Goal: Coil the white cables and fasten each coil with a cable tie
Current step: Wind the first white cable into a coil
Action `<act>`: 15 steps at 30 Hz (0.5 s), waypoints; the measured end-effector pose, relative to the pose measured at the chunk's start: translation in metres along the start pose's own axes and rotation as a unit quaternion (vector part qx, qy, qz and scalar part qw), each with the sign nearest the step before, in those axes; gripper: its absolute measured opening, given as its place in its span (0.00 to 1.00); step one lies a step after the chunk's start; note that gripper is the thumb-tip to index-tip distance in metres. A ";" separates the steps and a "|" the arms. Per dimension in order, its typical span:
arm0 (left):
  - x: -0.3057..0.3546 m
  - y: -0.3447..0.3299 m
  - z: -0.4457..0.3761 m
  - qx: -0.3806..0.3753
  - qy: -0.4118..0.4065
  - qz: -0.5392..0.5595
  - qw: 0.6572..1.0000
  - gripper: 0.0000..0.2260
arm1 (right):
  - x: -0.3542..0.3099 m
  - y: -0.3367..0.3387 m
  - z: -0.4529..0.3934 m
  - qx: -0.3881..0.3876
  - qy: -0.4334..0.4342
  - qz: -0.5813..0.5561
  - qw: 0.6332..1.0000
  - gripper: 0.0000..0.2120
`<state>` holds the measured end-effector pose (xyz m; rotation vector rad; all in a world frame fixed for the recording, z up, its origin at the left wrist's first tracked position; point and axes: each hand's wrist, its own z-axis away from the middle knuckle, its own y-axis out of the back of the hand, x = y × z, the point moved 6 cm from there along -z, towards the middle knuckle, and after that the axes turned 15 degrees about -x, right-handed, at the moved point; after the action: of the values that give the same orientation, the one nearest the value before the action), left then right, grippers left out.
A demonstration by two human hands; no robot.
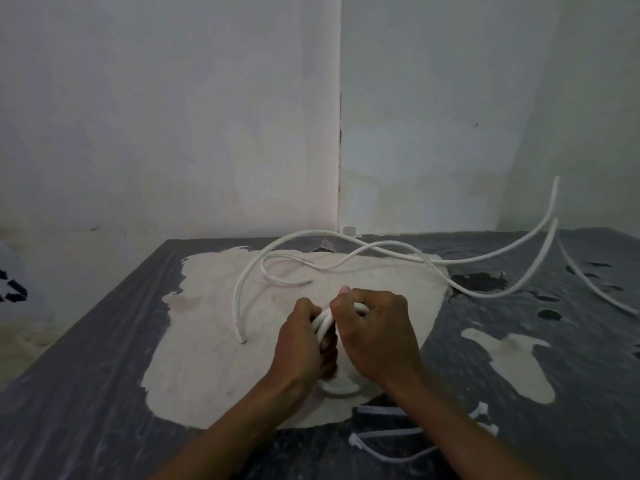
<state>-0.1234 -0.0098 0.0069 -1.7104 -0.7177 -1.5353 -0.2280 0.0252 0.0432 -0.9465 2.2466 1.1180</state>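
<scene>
Nearest me, cable ties (pixel 391 434) lay just right of the coil (pixel 325 323); my left hand (pixel 304 344) and right hand (pixel 375 330) both gripped it, right nearer them.

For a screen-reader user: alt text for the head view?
Both hands, left hand and right hand, grip a white cable coil over a worn grey table. Loose cables sprawl behind; cable ties lie near the right forearm.
</scene>
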 end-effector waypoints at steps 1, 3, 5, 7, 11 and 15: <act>0.000 0.000 0.001 0.008 -0.007 -0.005 1.000 0.22 | 0.000 0.000 0.000 -0.003 0.006 0.004 1.000 0.22; 0.003 0.000 0.003 0.012 -0.025 -0.027 0.999 0.21 | 0.001 0.000 0.000 -0.003 0.010 0.008 1.000 0.22; 0.007 -0.002 0.003 -0.005 -0.047 -0.075 0.996 0.18 | 0.003 0.001 0.000 -0.001 0.008 0.006 1.000 0.24; 0.010 -0.003 0.001 -0.026 -0.061 -0.134 0.989 0.18 | 0.004 0.002 -0.001 0.004 0.009 0.009 1.000 0.24; 0.020 -0.001 0.001 -0.019 -0.154 -0.243 0.958 0.18 | 0.005 0.007 -0.001 0.026 0.013 0.002 1.000 0.21; 0.023 -0.007 0.004 -0.041 -0.194 -0.302 0.933 0.18 | 0.006 0.009 -0.001 0.033 0.020 0.007 0.999 0.20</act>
<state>-0.1231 -0.0038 0.0306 -1.9968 -1.5149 -1.6386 -0.2388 0.0255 0.0445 -0.9367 2.3096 1.0334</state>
